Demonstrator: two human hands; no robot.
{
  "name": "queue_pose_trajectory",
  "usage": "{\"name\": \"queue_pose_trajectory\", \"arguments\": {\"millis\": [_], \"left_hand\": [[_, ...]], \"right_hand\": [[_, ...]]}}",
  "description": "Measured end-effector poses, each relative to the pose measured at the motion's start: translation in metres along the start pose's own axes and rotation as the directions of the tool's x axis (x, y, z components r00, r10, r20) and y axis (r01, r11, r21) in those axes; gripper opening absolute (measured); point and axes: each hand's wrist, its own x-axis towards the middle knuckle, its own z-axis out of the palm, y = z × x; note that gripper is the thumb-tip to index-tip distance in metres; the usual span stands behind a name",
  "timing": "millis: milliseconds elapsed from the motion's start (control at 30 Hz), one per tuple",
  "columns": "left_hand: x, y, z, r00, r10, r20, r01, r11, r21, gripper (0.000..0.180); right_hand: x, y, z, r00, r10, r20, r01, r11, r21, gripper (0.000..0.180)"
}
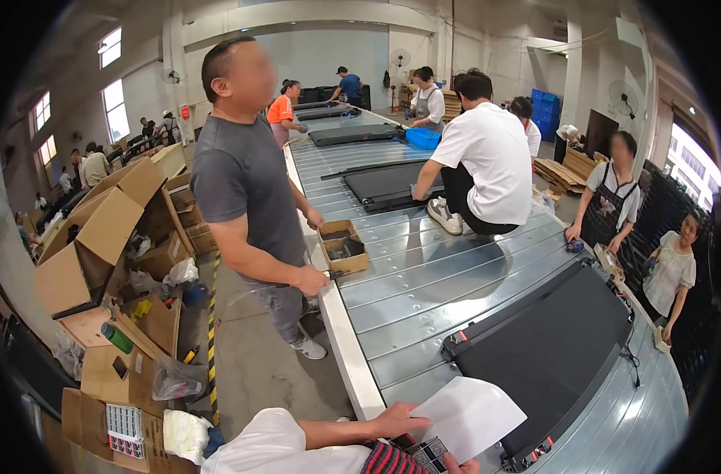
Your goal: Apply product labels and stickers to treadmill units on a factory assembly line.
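My left hand [398, 420] reaches in from the lower edge, its fingers closed on the edge of a curled sheet of white paper [479, 411]. Only part of my right hand [460, 464] shows, at the bottom rim. It grips the paper's lower side. A dark printed sheet [430, 453] with pale boxes lies between the two hands, partly under the white paper. Just beyond the paper, a long black panel [546, 340] with red-and-black corner fittings [457, 340] rests on the metal table. Red-and-black striped cloth [388, 460] shows below my left wrist.
A long ribbed metal table [392, 292] stretches away. A person in white [487, 166] squats on it beside another black panel [388, 183]. A person in grey [246, 182] stands left, near a small carton [343, 249]. Two people stand right. Cardboard boxes [100, 229] crowd the left floor.
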Motion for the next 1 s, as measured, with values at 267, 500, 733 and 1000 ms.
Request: {"name": "queue_pose_trajectory", "arguments": {"millis": [267, 500, 733, 1000], "left_hand": [[0.059, -0.024, -0.035, 0.989, 0.145, -0.004, -0.138, 0.951, 0.276, 0.039], [0.119, 0.014, -0.094, 0.986, 0.069, 0.152, -0.024, 0.96, -0.278, 0.025], [0.177, 0.002, -0.16, 0.939, 0.004, 0.343, 0.144, 0.904, -0.404, 0.033], [0.235, 0.009, -0.202, 0.804, 0.067, 0.59, 0.266, 0.848, -0.458, 0.035]], "right_hand": [[0.046, 0.022, 0.023, 0.954, -0.207, -0.217, 0.128, 0.936, -0.329, 0.022], [0.107, -0.039, 0.046, 0.868, -0.239, -0.436, 0.192, 0.97, -0.151, 0.019], [0.163, -0.062, 0.085, 0.899, -0.103, -0.426, 0.192, 0.967, 0.171, 0.019], [0.193, -0.086, 0.105, 0.79, -0.151, -0.594, 0.406, 0.855, 0.322, 0.02]]}}
